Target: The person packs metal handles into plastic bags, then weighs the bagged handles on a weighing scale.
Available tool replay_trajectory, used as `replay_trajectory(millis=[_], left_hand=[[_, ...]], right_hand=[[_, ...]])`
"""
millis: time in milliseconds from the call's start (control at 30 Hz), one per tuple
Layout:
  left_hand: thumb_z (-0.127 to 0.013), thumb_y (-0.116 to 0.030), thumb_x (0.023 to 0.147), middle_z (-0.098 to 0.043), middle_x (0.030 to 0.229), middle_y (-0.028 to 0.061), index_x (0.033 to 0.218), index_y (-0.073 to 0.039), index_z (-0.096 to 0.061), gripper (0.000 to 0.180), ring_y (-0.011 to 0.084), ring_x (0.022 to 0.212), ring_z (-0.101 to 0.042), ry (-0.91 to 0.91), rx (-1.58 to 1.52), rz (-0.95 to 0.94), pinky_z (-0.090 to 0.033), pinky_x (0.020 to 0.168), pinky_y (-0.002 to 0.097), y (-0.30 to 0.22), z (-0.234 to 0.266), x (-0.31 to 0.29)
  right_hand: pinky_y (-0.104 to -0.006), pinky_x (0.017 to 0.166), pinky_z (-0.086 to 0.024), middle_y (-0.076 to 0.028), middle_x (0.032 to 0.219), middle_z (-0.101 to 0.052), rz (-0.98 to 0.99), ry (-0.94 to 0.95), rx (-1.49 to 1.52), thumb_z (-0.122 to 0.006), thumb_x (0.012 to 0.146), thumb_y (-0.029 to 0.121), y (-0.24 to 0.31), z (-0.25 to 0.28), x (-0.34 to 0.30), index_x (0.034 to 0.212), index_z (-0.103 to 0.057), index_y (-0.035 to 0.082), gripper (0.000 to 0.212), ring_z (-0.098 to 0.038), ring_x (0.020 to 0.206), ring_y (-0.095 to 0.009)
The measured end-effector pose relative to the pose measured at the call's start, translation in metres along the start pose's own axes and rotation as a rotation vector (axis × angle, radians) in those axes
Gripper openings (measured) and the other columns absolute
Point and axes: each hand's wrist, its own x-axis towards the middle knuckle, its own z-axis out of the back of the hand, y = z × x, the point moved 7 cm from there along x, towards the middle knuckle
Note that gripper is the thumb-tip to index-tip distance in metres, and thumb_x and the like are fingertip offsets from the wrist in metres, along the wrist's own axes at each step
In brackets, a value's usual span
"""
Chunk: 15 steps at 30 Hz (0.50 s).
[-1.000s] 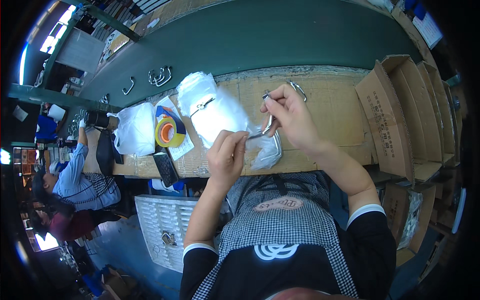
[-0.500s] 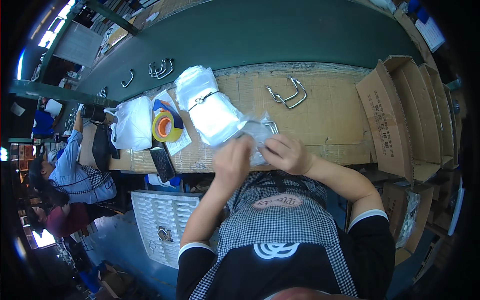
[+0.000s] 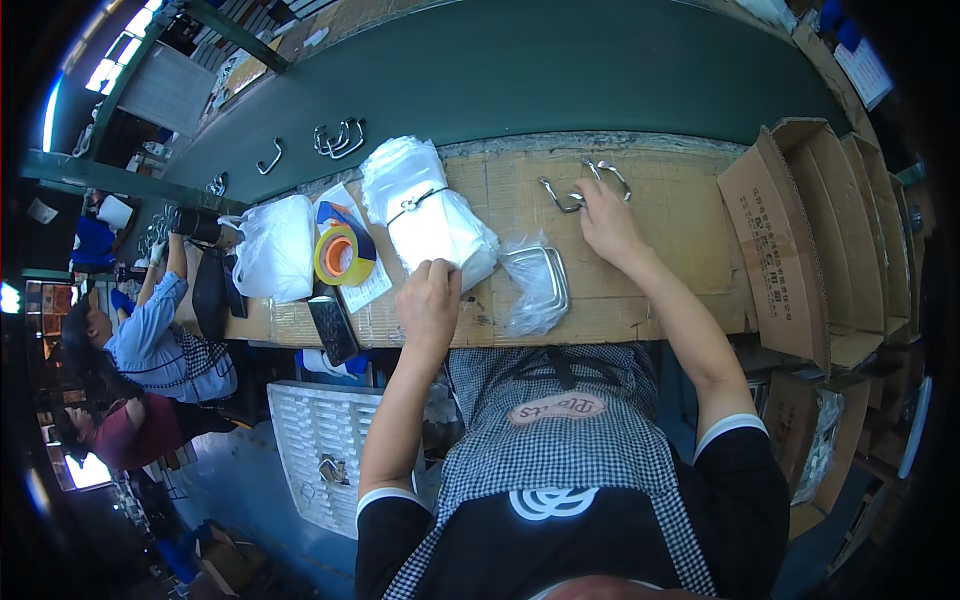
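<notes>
My left hand (image 3: 430,303) has its fingers closed at the near end of a stack of clear plastic bags (image 3: 440,225), bound with a dark tie, pinching the edge of a bag. To the right, my right hand (image 3: 608,225) reaches across the cardboard-covered table and grips at a bent, shiny metal handle (image 3: 618,181); its fingers partly hide the metal. Between my hands, another U-shaped metal handle lies inside a clear plastic bag (image 3: 537,285) near the table's front edge.
Left of the stack are tape rolls (image 3: 344,254), a white plastic bag (image 3: 275,250) and a phone (image 3: 333,328). More metal handles (image 3: 339,138) lie on the green surface (image 3: 560,70) beyond. A divided cardboard box (image 3: 780,240) stands right. A co-worker (image 3: 160,330) sits left.
The bagged handle has been let go and lies on the table. My right hand has moved away and right to the loose metal; my left hand has shifted slightly left to the bag stack.
</notes>
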Motion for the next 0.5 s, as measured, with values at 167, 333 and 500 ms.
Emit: replay_trajectory(millis=[167,333,500], left_hand=[[-0.074,-0.004,0.076,-0.061,0.073,0.0092,0.088,-0.003,-0.066,0.015,0.0217,0.066,-0.061,-0.243,-0.259,-0.074,-0.046,0.060,0.0313,-0.018,0.037,0.009],[-0.068,-0.001,0.081,-0.059,0.070,0.0088,0.088,-0.004,-0.066,0.008,0.0230,0.060,-0.057,-0.240,-0.530,-0.019,-0.043,0.055,0.0335,-0.031,0.044,0.013],[-0.066,0.005,0.082,-0.057,0.068,0.0095,0.084,0.001,-0.062,0.006,0.0193,0.055,-0.054,-0.243,-0.553,-0.216,-0.041,0.051,0.0294,-0.074,0.069,0.009]], right_hand=[[-0.0322,0.057,-0.052,-0.010,0.081,-0.064,-0.138,-0.249,0.452,-0.065,0.087,0.013,0.036,0.061,0.001,0.102,-0.056,0.001,0.021,-0.065,0.069,-0.020],[-0.0200,0.044,-0.044,-0.005,0.072,-0.062,-0.352,0.244,1.287,-0.062,0.091,0.011,0.085,0.047,0.001,0.094,-0.056,0.001,0.012,-0.061,0.060,-0.009],[-0.0178,0.042,-0.043,-0.008,0.081,-0.063,-0.486,0.306,1.539,-0.056,0.095,0.009,0.116,0.022,-0.010,0.091,-0.053,0.003,0.008,-0.062,0.062,-0.009]])
